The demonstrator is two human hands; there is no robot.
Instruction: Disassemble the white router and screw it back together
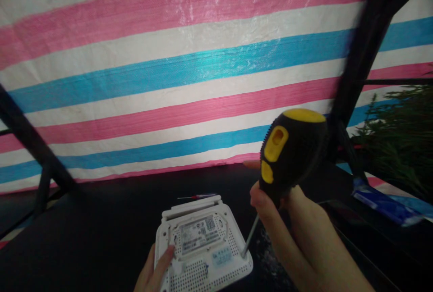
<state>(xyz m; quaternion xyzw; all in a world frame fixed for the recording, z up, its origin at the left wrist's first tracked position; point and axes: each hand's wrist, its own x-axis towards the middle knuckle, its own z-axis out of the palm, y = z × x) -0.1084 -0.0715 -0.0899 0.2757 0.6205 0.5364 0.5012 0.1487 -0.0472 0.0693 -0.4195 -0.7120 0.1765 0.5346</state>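
While my left hand (156,270) grips the router (203,243), my right hand (299,231) clasps a screwdriver (297,157) at its near-right corner

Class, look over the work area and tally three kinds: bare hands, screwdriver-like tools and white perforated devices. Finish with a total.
Bare hands: 2 (left hand, right hand)
Screwdriver-like tools: 2 (black-and-yellow screwdriver, slim tool with a red part)
White perforated device: 1
Total: 5

One head-worn camera faces the striped sheet (203,71), close over the black tabletop (101,220)
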